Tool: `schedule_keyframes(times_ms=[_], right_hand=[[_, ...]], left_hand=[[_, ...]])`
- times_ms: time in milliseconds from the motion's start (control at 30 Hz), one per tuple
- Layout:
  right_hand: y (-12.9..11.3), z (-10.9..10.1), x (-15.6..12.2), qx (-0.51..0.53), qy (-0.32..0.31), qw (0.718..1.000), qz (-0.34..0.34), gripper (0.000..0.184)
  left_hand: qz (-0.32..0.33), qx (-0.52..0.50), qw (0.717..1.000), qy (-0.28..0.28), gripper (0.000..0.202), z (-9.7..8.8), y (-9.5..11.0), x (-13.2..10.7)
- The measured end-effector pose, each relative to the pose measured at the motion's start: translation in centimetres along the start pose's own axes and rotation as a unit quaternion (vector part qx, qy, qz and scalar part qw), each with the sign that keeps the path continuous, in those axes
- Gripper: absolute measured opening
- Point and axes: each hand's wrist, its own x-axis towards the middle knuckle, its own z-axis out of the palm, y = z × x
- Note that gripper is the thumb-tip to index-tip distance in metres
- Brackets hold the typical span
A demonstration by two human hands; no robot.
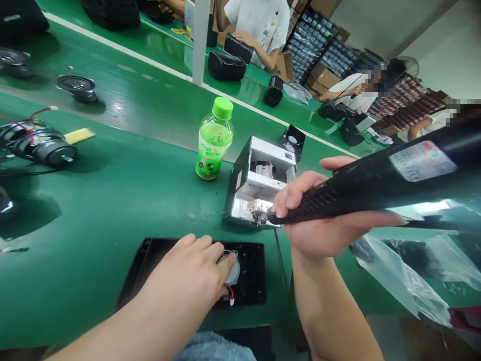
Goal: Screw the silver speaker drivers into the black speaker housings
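Note:
My left hand [195,273] rests on a black plastic panel [150,255] at the near edge of the green table, fingers curled over a round silver speaker driver [233,271] with red and white wires. My right hand [319,210] grips a long black electric screwdriver [376,180]. Its tip points into a small white and silver screw feeder box [259,183] just beyond the panel.
A green-capped drink bottle [214,140] stands left of the feeder box. Loose speaker drivers [77,87] and a wired speaker part [41,143] lie at far left. Clear plastic bags [398,276] lie at right. Other people work across the belt, with black speaker shells [225,65].

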Motion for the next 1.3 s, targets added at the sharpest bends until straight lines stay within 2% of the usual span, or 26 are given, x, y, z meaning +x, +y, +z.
schedule_keyframes(times_ms=[133, 200, 300, 367, 467, 567, 633, 767, 900, 967, 1033, 1133, 1300], right_hand=[[-2.6, 0.6, 0.5, -0.01, 0.028, 0.995, 0.095, 0.067], [-3.7, 0.9, 0.8, -0.015, 0.047, 0.992, 0.119, 0.067], [-3.5, 0.8, 0.9, -0.006, 0.049, 0.993, 0.104, 0.065], [-2.4, 0.6, 0.7, 0.009, 0.03, 0.995, 0.096, 0.064], [-0.6, 0.4, 0.5, 0.005, 0.021, 0.999, 0.045, 0.068], [0.5, 0.6, 0.8, -0.02, 0.036, 0.999, -0.002, 0.07], [0.7, 0.6, 1.0, -0.027, 0.049, 0.998, 0.003, 0.067], [0.3, 0.3, 0.8, -0.018, 0.048, 0.998, 0.037, 0.068], [-1.3, -0.1, 0.1, -0.004, 0.045, 0.995, 0.084, 0.074], [-2.3, -0.2, -0.2, 0.013, 0.061, 0.995, 0.081, 0.069], [-3.0, -0.1, -0.2, 0.021, 0.084, 0.995, 0.049, 0.062], [-2.8, 0.1, 0.1, 0.009, 0.107, 0.994, -0.01, 0.056], [-0.5, 0.3, 0.5, -0.009, 0.088, 0.996, -0.004, 0.057]], left_hand=[[0.011, -0.006, 1.0, 0.001, 0.029, 0.5, -0.1, -0.1], [0.015, -0.009, 1.0, 0.006, 0.025, 0.5, -0.1, -0.1], [0.015, -0.014, 1.0, 0.004, 0.023, 0.4, -0.1, 0.0], [0.015, -0.016, 1.0, 0.001, 0.024, 0.3, -0.1, 0.0], [0.014, -0.022, 1.0, 0.008, 0.026, 0.1, -0.2, -0.1], [0.028, -0.06, 0.997, 0.04, 0.025, -0.5, -0.4, -0.5], [0.04, -0.088, 0.992, 0.077, 0.025, -0.8, -0.5, -1.0], [0.039, -0.094, 0.983, 0.152, 0.021, -1.0, -0.4, -1.6], [0.038, -0.068, 0.981, 0.175, 0.022, -0.4, -0.1, -1.7], [0.033, -0.046, 0.982, 0.179, 0.024, -0.1, 0.2, -1.6], [0.026, -0.026, 0.982, 0.184, 0.025, 0.1, 0.5, -1.4], [0.004, -0.001, 0.987, 0.159, 0.023, 0.1, 1.1, -1.0], [-0.061, 0.019, 0.997, 0.049, 0.03, 0.2, 1.6, -0.5]])
